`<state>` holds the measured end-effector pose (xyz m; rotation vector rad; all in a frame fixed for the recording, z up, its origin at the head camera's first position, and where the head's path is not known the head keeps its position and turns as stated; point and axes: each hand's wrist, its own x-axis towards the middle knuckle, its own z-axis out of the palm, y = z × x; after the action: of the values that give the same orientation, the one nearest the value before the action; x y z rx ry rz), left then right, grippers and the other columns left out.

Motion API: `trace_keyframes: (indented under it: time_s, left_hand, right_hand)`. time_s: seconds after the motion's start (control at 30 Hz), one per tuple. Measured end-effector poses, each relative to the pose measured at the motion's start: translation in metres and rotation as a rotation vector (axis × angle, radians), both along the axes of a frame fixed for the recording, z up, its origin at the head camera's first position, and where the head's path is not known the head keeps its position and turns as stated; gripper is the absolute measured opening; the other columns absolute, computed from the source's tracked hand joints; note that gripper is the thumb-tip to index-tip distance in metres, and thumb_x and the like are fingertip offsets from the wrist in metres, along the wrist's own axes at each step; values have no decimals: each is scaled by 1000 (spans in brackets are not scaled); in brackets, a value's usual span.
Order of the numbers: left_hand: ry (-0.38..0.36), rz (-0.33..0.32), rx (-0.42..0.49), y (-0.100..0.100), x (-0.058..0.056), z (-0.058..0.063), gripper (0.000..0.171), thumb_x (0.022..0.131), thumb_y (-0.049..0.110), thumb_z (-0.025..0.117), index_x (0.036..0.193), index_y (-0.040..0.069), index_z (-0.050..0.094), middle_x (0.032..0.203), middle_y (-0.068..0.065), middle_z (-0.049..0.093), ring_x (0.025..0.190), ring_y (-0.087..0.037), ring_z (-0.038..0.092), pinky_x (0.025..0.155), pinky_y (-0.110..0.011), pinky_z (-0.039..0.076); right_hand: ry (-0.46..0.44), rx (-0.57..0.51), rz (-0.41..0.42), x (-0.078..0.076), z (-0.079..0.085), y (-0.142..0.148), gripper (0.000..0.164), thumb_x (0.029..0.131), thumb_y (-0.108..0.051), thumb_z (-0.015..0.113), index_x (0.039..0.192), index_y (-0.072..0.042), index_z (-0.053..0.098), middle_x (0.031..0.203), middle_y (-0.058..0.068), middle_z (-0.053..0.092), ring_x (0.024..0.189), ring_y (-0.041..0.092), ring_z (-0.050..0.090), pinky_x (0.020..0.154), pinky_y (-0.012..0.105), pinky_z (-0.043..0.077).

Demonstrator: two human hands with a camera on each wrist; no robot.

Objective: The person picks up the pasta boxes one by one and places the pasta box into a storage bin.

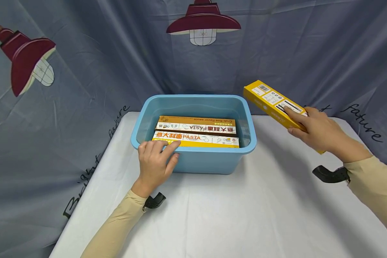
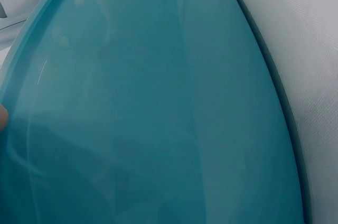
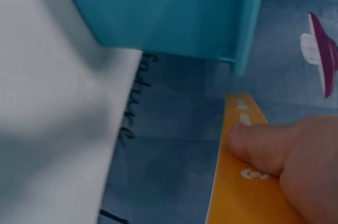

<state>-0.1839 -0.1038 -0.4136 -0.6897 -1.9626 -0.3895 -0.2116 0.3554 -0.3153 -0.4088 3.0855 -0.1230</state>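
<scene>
A light blue plastic storage bin [image 1: 209, 161] stands on the table, its long side toward me. My left hand [image 1: 153, 163] grips the bin's front rim near the left corner, fingers over the edge and thumb on the outside. Inside lie two pasta boxes: a brown and white one [image 1: 196, 126] behind, a yellow and white one [image 1: 209, 141] in front. To the right of the bin, my right hand [image 1: 322, 130] holds another yellow pasta box [image 1: 269, 104] above the table, tilted with its far end up. In the right wrist view the thumb [image 3: 259, 145] lies along the box's side.
White cloth covers the table [image 1: 219, 215]. Behind it hangs a grey-blue curtain [image 1: 116, 53] printed with red lamps and lettering. Each wrist carries a small black camera mount, such as the right one [image 1: 330, 174].
</scene>
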Motion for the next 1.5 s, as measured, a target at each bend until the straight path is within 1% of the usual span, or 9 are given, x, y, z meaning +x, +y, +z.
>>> trace_keyframes:
  time_s: [0.17, 0.33, 0.57, 0.7, 0.87, 1.13, 1.2, 1.4, 1.5]
  left_hand:
    - [7, -5, 3, 1, -1, 0, 32, 105, 34, 48, 111, 17, 74, 89, -10, 64, 79, -29, 52, 80, -48, 34]
    - [-12, 2, -2, 1, 1, 1, 34, 106, 35, 47, 112, 17, 74, 89, -10, 64, 79, -30, 51, 80, -48, 34]
    - [-47, 12, -6, 1, 4, 3, 36, 107, 37, 44, 113, 17, 74, 91, -10, 65, 80, -30, 53, 82, -49, 34]
    - [-41, 12, -6, 2, 3, 2, 36, 107, 37, 44, 113, 17, 74, 91, -10, 65, 80, -29, 53, 82, -48, 35]
    - [-14, 1, -6, 3, 3, 2, 35, 107, 37, 45, 111, 17, 74, 89, -10, 64, 79, -29, 52, 81, -48, 34]
    - [-3, -3, -3, 4, 3, 3, 35, 106, 36, 46, 111, 17, 74, 88, -9, 64, 79, -29, 52, 82, -48, 34]
    - [0, 1, -2, 4, 3, 3, 35, 107, 37, 45, 111, 17, 74, 89, -9, 64, 79, -29, 52, 81, -48, 34]
    - [9, 2, -3, 5, 3, 3, 37, 107, 39, 44, 111, 17, 74, 89, -9, 65, 80, -29, 54, 81, -48, 35]
    - [6, -8, 3, 6, 3, 3, 38, 107, 41, 45, 111, 17, 74, 89, -9, 65, 80, -30, 54, 81, -48, 35]
  right_hand:
    - [7, 11, 39, -6, 26, -6, 76, 101, -29, 62, 164, -21, 20, 142, 42, 36, 114, 58, 47, 77, 64, 45]
    - [20, 14, 84, -15, 46, -21, 76, 101, -30, 62, 164, -24, 20, 141, 40, 38, 112, 53, 49, 74, 60, 46]
    - [37, -16, 172, -26, 71, -56, 76, 101, -27, 63, 163, -28, 21, 143, 36, 40, 113, 46, 48, 79, 57, 46]
    - [4, -29, 230, -32, 81, -79, 75, 101, -27, 63, 163, -30, 21, 150, 34, 36, 118, 46, 46, 84, 59, 46]
    - [-22, -34, 303, -35, 85, -108, 72, 101, -30, 63, 161, -35, 25, 152, 30, 38, 123, 44, 44, 91, 62, 45]
    - [-7, -36, 435, -40, 84, -149, 69, 98, -25, 68, 158, -32, 35, 142, 24, 49, 111, 36, 51, 87, 51, 48]
    - [-12, -28, 449, -41, 82, -158, 68, 98, -25, 69, 158, -33, 37, 143, 23, 50, 112, 36, 52, 87, 50, 49]
    - [-57, 39, 454, -43, 76, -181, 67, 98, -27, 68, 157, -36, 38, 154, 23, 43, 126, 41, 51, 98, 57, 48]
    - [-58, 67, 468, -43, 72, -189, 67, 98, -28, 69, 156, -40, 38, 152, 21, 45, 125, 40, 52, 98, 56, 48]
